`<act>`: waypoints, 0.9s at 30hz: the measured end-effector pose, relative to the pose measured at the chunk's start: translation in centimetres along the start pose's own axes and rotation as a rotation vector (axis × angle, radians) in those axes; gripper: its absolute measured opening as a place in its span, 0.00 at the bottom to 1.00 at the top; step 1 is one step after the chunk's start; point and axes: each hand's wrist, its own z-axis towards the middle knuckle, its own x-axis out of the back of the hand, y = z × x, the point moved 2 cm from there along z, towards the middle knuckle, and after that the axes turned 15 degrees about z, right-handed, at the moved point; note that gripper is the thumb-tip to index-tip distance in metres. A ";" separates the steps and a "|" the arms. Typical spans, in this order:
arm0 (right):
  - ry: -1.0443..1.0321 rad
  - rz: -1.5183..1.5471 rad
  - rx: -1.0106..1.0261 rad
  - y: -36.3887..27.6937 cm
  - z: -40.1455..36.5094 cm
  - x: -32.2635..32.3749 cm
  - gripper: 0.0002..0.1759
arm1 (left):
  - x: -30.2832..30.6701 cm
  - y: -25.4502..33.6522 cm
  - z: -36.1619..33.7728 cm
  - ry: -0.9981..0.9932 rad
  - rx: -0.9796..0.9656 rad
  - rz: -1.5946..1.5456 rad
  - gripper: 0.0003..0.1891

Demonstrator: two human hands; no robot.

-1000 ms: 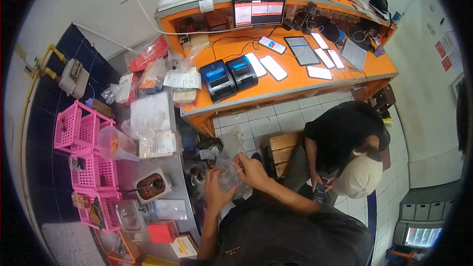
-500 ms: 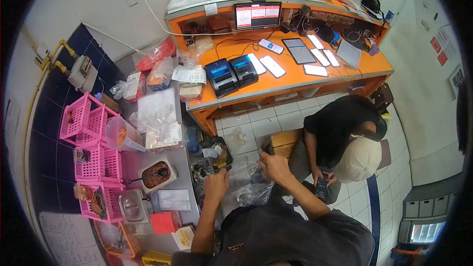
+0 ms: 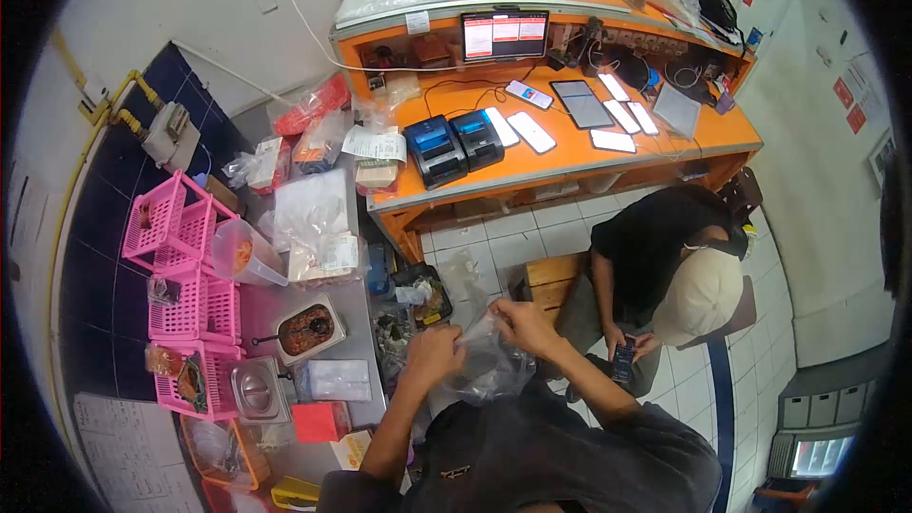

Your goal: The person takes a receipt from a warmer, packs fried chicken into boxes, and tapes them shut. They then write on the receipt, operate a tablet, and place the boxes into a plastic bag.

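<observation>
A clear plastic bag [image 3: 491,369] hangs in front of my chest, over the floor beside the metal counter. My left hand [image 3: 434,357] is closed on its left side near the top. Opposite, the fingers of my right hand [image 3: 525,327] pinch its upper right edge. Through the crumpled film I cannot make out any contents. Just beyond my left hand stands a dark bin [image 3: 421,293] with scraps and wrappers in it.
On the metal counter [image 3: 321,289] at left are a steel pan of red sauce [image 3: 311,329], pink baskets [image 3: 195,309] and a red box [image 3: 320,422]. A person in a cap [image 3: 701,296] sits at right with a phone. An orange desk [image 3: 570,157] bears printers [image 3: 454,147] and phones.
My hands have come closer together, with the bag gathered between them. The left hand has moved right, and the right hand slightly down. The view has shifted a little.
</observation>
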 end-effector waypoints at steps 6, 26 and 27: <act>-0.349 0.179 -0.104 -2.1 1.1 0.7 0.10 | 2.3 1.6 0.4 0.362 -0.287 -0.405 0.21; -0.171 -0.054 -0.168 0.1 -0.5 3.4 0.09 | -1.7 -1.6 0.7 0.263 0.100 -0.160 0.16; -0.171 -0.054 -0.166 0.3 -0.7 3.4 0.09 | -2.7 -2.4 1.2 0.265 0.100 -0.160 0.16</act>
